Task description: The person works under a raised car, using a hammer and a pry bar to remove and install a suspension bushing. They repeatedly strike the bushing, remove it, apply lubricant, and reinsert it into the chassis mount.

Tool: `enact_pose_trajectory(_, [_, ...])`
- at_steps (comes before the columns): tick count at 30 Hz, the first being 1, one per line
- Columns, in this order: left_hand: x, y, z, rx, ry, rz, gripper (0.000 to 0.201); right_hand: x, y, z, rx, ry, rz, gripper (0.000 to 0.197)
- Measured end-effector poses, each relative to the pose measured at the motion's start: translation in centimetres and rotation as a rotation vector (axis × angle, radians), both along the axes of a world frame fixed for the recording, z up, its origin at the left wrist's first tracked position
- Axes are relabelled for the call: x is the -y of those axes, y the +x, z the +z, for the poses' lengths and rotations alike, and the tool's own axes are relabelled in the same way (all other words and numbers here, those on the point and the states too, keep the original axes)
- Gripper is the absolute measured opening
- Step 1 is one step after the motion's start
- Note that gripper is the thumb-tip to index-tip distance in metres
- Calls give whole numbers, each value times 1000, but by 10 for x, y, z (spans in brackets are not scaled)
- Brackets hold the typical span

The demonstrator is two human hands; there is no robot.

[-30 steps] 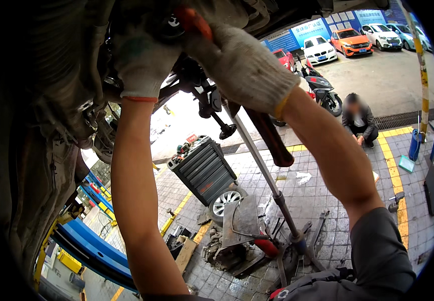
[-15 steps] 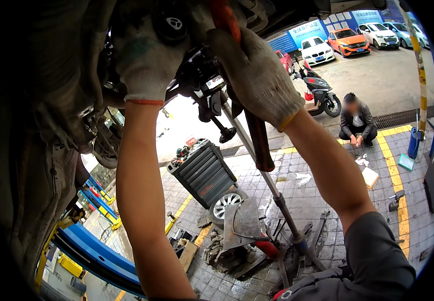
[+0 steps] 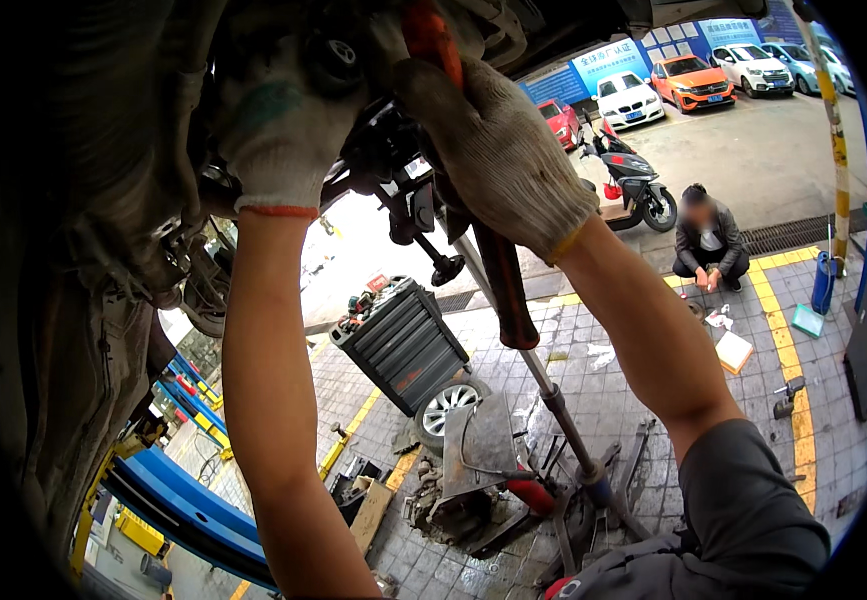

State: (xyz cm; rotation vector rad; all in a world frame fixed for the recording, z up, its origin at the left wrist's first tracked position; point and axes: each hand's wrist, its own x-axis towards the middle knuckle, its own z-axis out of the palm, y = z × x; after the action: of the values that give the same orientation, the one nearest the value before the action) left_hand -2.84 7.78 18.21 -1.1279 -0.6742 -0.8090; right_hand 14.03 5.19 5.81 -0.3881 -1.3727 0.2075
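Observation:
Both my hands wear whitish knit work gloves and are raised against the dark underside of a lifted vehicle. My right hand is closed around a long tool with red-and-black handle parts. A red part shows above the thumb and a dark grip hangs below the palm; the tool's working end is hidden. My left hand reaches up beside a round black part. Its fingers are lost in shadow, so its hold cannot be made out. Dark metal linkage shows between the hands.
Below stands a pole jack on splayed legs, beside a grey tool cabinet, a wheel and a removed metal assembly. A blue lift arm runs lower left. One person squats near a scooter.
Both hands and the tool have shifted slightly left in the picture. The tool's dark lower grip hangs a little lower and further left. My right hand keeps its grip.

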Motion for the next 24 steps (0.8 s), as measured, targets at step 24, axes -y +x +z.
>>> enact_pose_trajectory(24, [21,8,3,-185,-133,-156,91,2,0,-3,26,32,24,39])
